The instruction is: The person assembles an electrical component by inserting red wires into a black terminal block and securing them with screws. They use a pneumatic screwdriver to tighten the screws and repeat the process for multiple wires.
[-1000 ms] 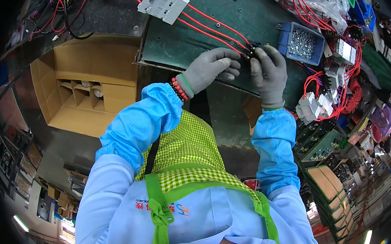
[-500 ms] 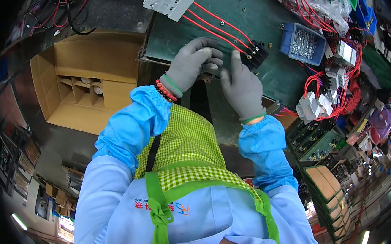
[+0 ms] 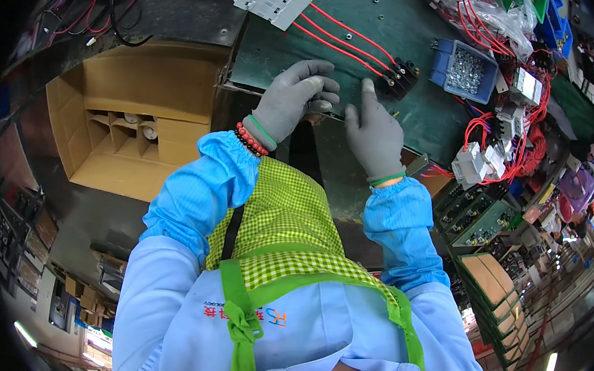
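Both of my hands wear grey gloves at the near edge of the dark green worktop [image 3: 308, 43]. My left hand [image 3: 295, 98] has its fingers curled in, thumb close to them; whatever may be inside is hidden. My right hand [image 3: 376, 134] has the index finger stretched out and the thumb apart, with nothing visible in it. Its fingertip is just left of a black terminal block [image 3: 404, 81]. Red wires [image 3: 346, 48] run from that block to a white breaker-like module [image 3: 273, 1] at the upper left, and more red wires leave the module's far side.
A blue tray of small metal fasteners [image 3: 465, 70] stands right of the block. White modules with red wires [image 3: 469, 164] crowd the right edge. Left of the worktop is an open cardboard box [image 3: 123, 179] with dividers. Loose nuts [image 3: 348, 36] lie on the worktop.
The white module, red wires and black block appear slightly farther right, the block also a little farther away. My right hand has moved slightly right; my left hand is nearly unchanged.
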Tool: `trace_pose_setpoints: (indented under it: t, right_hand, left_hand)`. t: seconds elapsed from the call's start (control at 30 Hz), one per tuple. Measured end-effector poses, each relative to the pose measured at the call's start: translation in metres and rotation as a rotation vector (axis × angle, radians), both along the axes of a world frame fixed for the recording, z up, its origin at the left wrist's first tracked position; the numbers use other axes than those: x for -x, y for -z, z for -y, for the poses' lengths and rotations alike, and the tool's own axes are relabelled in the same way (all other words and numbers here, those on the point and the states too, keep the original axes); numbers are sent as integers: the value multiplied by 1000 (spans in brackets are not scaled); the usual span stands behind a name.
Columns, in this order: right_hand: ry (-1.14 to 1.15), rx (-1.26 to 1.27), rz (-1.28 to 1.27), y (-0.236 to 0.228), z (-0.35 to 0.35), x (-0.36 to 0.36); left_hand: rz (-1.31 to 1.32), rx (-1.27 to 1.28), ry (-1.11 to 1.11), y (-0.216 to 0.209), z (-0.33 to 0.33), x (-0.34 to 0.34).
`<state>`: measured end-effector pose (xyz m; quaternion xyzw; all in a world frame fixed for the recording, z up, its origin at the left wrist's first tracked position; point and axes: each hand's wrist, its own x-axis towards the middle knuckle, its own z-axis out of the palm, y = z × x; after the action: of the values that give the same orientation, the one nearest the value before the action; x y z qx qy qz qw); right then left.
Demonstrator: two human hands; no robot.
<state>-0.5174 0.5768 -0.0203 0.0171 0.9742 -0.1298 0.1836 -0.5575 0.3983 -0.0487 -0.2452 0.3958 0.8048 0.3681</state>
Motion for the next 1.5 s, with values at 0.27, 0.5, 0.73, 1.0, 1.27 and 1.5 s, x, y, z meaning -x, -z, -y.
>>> trace_pose_setpoints:
  t: [0.27, 0.5, 0.73, 1.0, 1.27, 1.5]
  right_hand:
    - [24, 65, -277, 11, -11, 11]
    - [-130, -144, -176, 13, -8, 20]
    - [-483, -335, -142, 5, -7, 30]
    - [-379, -75, -287, 9, -19, 28]
    - [87, 232, -541, 8, -67, 38]
    - [-28, 158, -484, 11, -71, 41]
  left_hand:
    - [22, -50, 0, 0, 2, -6]
    - [102, -274, -128, 10, 0, -8]
    - [130, -319, -143, 13, -2, -6]
    - [106, -285, -140, 16, -3, -5]
    - [-21, -138, 141, 5, -21, -5]
    - [-165, -131, 216, 9, -55, 3]
